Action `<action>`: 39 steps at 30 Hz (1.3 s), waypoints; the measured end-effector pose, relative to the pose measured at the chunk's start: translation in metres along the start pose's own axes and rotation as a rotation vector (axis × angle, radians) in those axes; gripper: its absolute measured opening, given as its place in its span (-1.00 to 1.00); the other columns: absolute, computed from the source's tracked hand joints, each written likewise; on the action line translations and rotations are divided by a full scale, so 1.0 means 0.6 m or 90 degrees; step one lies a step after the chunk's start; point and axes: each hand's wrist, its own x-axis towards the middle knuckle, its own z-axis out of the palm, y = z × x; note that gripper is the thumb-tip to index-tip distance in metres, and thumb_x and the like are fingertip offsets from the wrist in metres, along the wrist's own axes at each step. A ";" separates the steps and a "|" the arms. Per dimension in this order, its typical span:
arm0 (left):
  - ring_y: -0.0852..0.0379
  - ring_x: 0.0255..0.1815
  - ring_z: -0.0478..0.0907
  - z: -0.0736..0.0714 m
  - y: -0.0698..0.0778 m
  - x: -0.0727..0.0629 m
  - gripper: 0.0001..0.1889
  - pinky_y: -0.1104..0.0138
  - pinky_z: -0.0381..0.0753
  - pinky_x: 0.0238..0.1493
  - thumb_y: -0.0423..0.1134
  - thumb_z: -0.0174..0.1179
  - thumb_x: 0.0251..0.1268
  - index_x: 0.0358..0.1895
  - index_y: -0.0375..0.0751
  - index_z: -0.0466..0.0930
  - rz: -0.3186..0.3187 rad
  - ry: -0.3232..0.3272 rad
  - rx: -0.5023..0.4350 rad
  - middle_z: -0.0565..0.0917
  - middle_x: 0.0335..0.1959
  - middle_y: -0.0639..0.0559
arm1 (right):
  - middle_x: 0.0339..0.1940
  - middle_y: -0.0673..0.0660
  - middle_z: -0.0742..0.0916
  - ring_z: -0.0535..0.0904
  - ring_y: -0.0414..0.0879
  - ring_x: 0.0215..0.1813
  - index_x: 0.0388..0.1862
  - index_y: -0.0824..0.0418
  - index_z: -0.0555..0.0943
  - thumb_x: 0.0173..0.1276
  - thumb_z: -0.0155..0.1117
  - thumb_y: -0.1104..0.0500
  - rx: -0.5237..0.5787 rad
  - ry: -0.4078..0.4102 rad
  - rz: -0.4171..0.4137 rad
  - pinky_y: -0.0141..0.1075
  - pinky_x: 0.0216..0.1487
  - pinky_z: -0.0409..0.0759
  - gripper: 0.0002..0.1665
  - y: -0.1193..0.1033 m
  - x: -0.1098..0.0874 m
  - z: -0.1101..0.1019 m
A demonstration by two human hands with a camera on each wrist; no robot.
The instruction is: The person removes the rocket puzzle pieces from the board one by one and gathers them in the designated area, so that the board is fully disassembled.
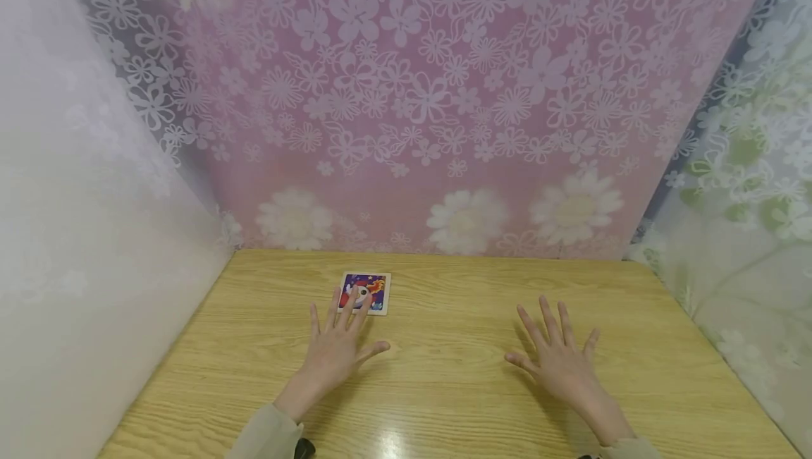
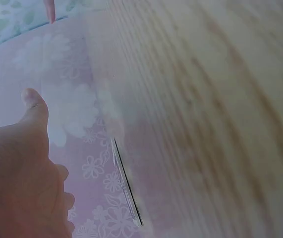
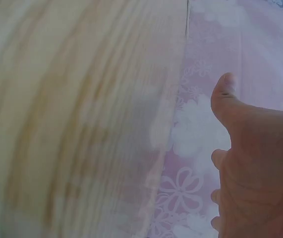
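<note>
The left hand (image 1: 335, 355) and right hand (image 1: 564, 367) hang over the wooden table (image 1: 450, 353), fingers spread apart and gripping nothing. A square picture tile (image 1: 378, 288) lies flat ahead of the left palm, partly hidden by that hand's fingertips in the head view, and well apart from the right hand; contact is hard to judge. This looks like a stage before any grasp, so taking the tile would call for lowering the left fingers and pinching an edge.
</note>
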 end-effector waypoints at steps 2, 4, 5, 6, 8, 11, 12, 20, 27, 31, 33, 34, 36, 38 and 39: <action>-0.27 0.66 -0.28 -0.002 -0.001 0.001 -0.04 -0.43 -0.32 0.44 0.42 0.04 0.34 0.66 0.05 -0.03 -0.004 -0.004 -0.009 -0.11 0.68 -0.06 | 0.68 0.12 -0.34 -0.63 0.18 0.62 0.69 -0.27 -0.30 0.43 0.07 -0.44 0.008 0.001 -0.003 0.69 0.17 -0.48 0.10 -0.001 0.001 -0.001; -0.26 0.66 -0.30 -0.003 -0.005 0.003 -0.06 -0.44 -0.36 0.44 0.41 0.03 0.36 0.66 0.05 -0.04 -0.008 -0.007 -0.026 -0.09 0.68 -0.09 | 0.69 0.17 -0.30 -0.58 0.24 0.63 0.69 -0.25 -0.27 0.44 0.10 -0.40 0.026 0.003 -0.006 0.70 0.16 -0.46 0.09 -0.005 0.002 -0.006; -0.27 0.66 -0.30 -0.004 -0.008 0.006 -0.07 -0.44 -0.37 0.44 0.39 0.04 0.37 0.66 0.04 -0.03 -0.011 -0.006 -0.042 -0.08 0.68 -0.11 | 0.69 0.20 -0.27 -0.55 0.27 0.63 0.70 -0.23 -0.25 0.45 0.12 -0.37 0.041 0.004 -0.008 0.71 0.15 -0.44 0.08 -0.008 0.004 -0.009; -0.28 0.66 -0.30 -0.006 -0.012 0.008 -0.08 -0.44 -0.39 0.43 0.36 0.05 0.39 0.66 0.03 -0.03 -0.012 -0.003 -0.062 -0.08 0.68 -0.13 | 0.69 0.25 -0.24 -0.52 0.32 0.63 0.70 -0.21 -0.23 0.46 0.13 -0.34 0.059 0.001 -0.007 0.72 0.15 -0.42 0.07 -0.012 0.006 -0.014; -0.30 0.66 -0.30 -0.010 -0.021 0.015 -0.12 -0.46 -0.41 0.41 0.27 0.09 0.43 0.66 -0.01 -0.01 -0.013 0.008 -0.121 -0.05 0.67 -0.16 | 0.68 0.35 -0.14 -0.39 0.43 0.62 0.71 -0.12 -0.17 0.48 0.16 -0.27 0.090 0.004 -0.007 0.72 0.17 -0.30 0.04 -0.021 0.013 -0.024; -0.34 0.65 -0.23 -0.018 -0.037 0.029 -0.22 -0.48 -0.31 0.41 0.09 0.11 0.50 0.63 -0.14 0.06 -0.002 0.044 -0.213 0.01 0.65 -0.22 | 0.63 0.49 -0.02 -0.14 0.58 0.56 0.69 0.10 -0.05 0.54 0.16 -0.15 0.152 0.013 -0.018 0.67 0.21 -0.05 -0.04 -0.035 0.031 -0.038; -0.36 0.64 -0.18 -0.021 -0.043 0.034 -0.25 -0.47 -0.25 0.42 0.03 0.11 0.53 0.62 -0.20 0.08 0.001 0.058 -0.248 0.04 0.63 -0.26 | 0.61 0.52 0.02 -0.05 0.61 0.53 0.68 0.16 -0.01 0.55 0.15 -0.12 0.166 0.015 -0.020 0.63 0.22 0.06 -0.07 -0.040 0.037 -0.042; -0.33 0.54 0.19 -0.036 -0.095 0.061 -0.40 -0.22 0.20 0.45 0.03 -0.22 0.70 0.56 -0.28 0.19 -0.099 0.081 -0.486 0.28 0.54 -0.30 | 0.60 0.43 0.21 0.12 0.42 0.56 0.61 0.35 0.15 0.65 0.01 0.00 0.396 0.001 -0.030 0.32 0.40 0.26 -0.27 -0.077 0.103 -0.029; -0.24 0.50 0.30 -0.025 -0.121 0.077 -0.31 -0.12 0.27 0.47 0.21 -0.30 0.66 0.55 -0.21 0.25 -0.166 0.060 -0.524 0.37 0.50 -0.21 | 0.55 0.33 0.37 0.32 0.29 0.51 0.59 0.23 0.26 0.65 -0.01 -0.05 0.512 -0.032 -0.008 0.23 0.39 0.37 -0.33 -0.121 0.153 0.004; -0.22 0.46 0.37 -0.018 -0.128 0.084 -0.28 -0.09 0.37 0.41 0.25 -0.32 0.64 0.55 -0.21 0.25 -0.191 0.048 -0.560 0.42 0.46 -0.23 | 0.53 0.29 0.41 0.37 0.26 0.48 0.58 0.22 0.29 0.66 -0.01 -0.04 0.550 -0.047 0.001 0.21 0.40 0.36 -0.35 -0.145 0.176 0.025; -0.24 0.45 0.37 -0.014 -0.131 0.087 -0.25 -0.09 0.40 0.39 0.28 -0.32 0.62 0.55 -0.23 0.25 -0.205 0.044 -0.580 0.42 0.46 -0.25 | 0.52 0.29 0.42 0.40 0.27 0.45 0.56 0.26 0.30 0.66 -0.01 -0.02 0.573 -0.050 0.004 0.17 0.38 0.42 -0.36 -0.154 0.187 0.037; -0.25 0.44 0.38 -0.012 -0.133 0.089 -0.24 -0.09 0.42 0.37 0.29 -0.32 0.61 0.54 -0.25 0.25 -0.212 0.043 -0.593 0.42 0.45 -0.27 | 0.52 0.30 0.42 0.41 0.27 0.45 0.56 0.27 0.30 0.66 -0.02 -0.02 0.585 -0.054 0.008 0.13 0.36 0.45 -0.37 -0.159 0.191 0.042; -0.27 0.43 0.40 -0.009 -0.135 0.092 -0.21 -0.09 0.44 0.36 0.30 -0.32 0.60 0.53 -0.30 0.26 -0.229 0.040 -0.614 0.41 0.45 -0.31 | 0.51 0.33 0.42 0.45 0.28 0.42 0.54 0.32 0.31 0.67 -0.02 0.00 0.607 -0.058 0.015 0.07 0.31 0.52 -0.37 -0.169 0.199 0.050; -0.29 0.41 0.41 -0.006 -0.138 0.094 -0.18 -0.09 0.45 0.34 0.32 -0.32 0.59 0.52 -0.33 0.26 -0.243 0.035 -0.623 0.41 0.44 -0.34 | 0.49 0.38 0.43 0.48 0.30 0.37 0.52 0.37 0.31 0.67 -0.02 0.02 0.635 -0.063 0.023 0.03 0.25 0.58 -0.37 -0.179 0.206 0.059; -0.30 0.40 0.42 -0.004 -0.140 0.095 -0.17 -0.09 0.46 0.34 0.32 -0.33 0.59 0.51 -0.36 0.26 -0.247 0.032 -0.621 0.41 0.43 -0.36 | 0.50 0.41 0.40 0.48 0.31 0.37 0.51 0.40 0.31 0.67 -0.02 0.03 0.654 -0.066 0.028 0.01 0.23 0.60 -0.37 -0.183 0.210 0.063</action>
